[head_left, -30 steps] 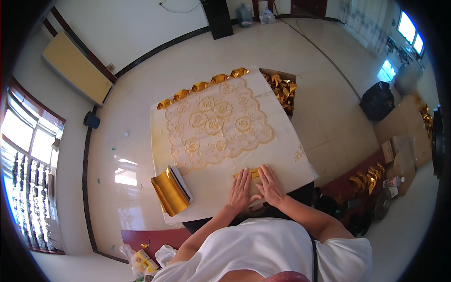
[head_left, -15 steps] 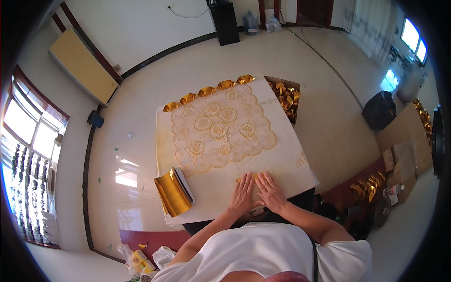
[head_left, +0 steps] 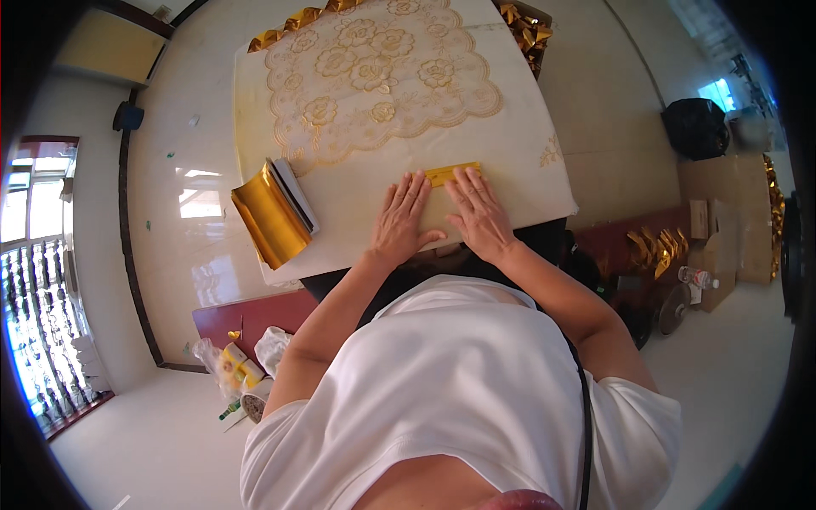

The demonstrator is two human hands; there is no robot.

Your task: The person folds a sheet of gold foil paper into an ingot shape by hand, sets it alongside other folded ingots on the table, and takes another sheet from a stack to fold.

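A folded strip of gold foil paper [head_left: 449, 174] lies flat on the cream tablecloth [head_left: 357, 229], close to the near edge of the table. My left hand [head_left: 403, 217] rests palm down at the strip's left end, fingers stretched out. Just to the right, my right hand [head_left: 478, 211] lies flat, its fingertips on the strip's right part. Both thumbs point inward toward each other. Left of my hands sits a curved stack of gold foil sheets [head_left: 270, 223], with a dark and white edge showing along its right side.
Folded gold foil pieces [head_left: 297, 21] line the table's far edge. An open box [head_left: 544, 17] of more gold pieces stands beyond the far right corner. At right are a black bag [head_left: 695, 127], cardboard [head_left: 722, 191], a bottle [head_left: 699, 277] and a red bench [head_left: 614, 236]. Plastic bags [head_left: 223, 365] lie lower left.
The head view has tilted down, so the table sits higher in it. My hands have moved a little apart, baring more of the gold strip. Both stay flat.
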